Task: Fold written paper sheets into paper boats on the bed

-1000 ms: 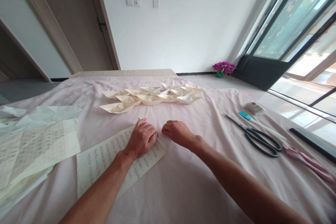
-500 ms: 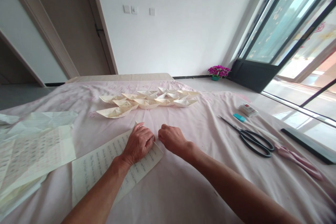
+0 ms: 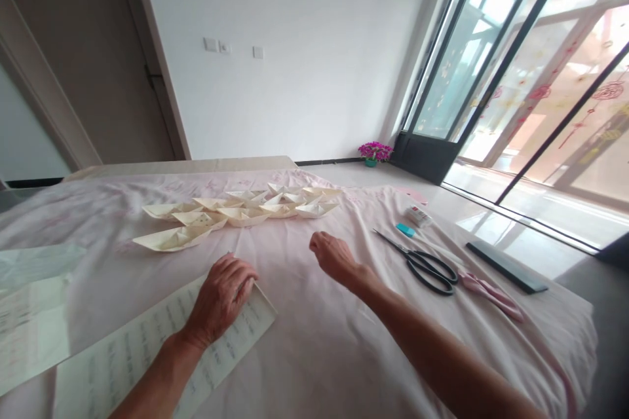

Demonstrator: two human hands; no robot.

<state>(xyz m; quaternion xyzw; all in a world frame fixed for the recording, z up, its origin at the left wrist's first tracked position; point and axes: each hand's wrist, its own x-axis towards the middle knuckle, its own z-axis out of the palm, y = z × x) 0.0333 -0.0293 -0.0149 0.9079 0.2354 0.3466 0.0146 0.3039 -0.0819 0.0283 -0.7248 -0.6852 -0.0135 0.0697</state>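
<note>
A sheet of paper (image 3: 132, 353) with rows of writing lies slantwise on the cloth. My left hand (image 3: 221, 298) rests on its upper edge, the fingers curled together over the paper and the thumb tucked alongside. To the right, apart from the sheet, my right hand (image 3: 334, 258) is closed over the bare cloth. Its fingertips face away from me, so whatever it may hold is hidden. Beyond both hands stand several folded paper boats (image 3: 243, 216), grouped close together in rows.
Scissors with black handles (image 3: 432, 272) lie right of my right hand. Near them are a turquoise piece (image 3: 405, 229), a small white box (image 3: 417, 216), a pink ribbon-like strip (image 3: 491, 294) and a dark flat bar (image 3: 506, 266). More paper sheets (image 3: 34, 321) lie at left on the pink cloth (image 3: 304, 366).
The view has turned to the right. My right hand has moved away from the sheet's edge and my left hand, widening the gap between the hands. The left hand stays on the paper.
</note>
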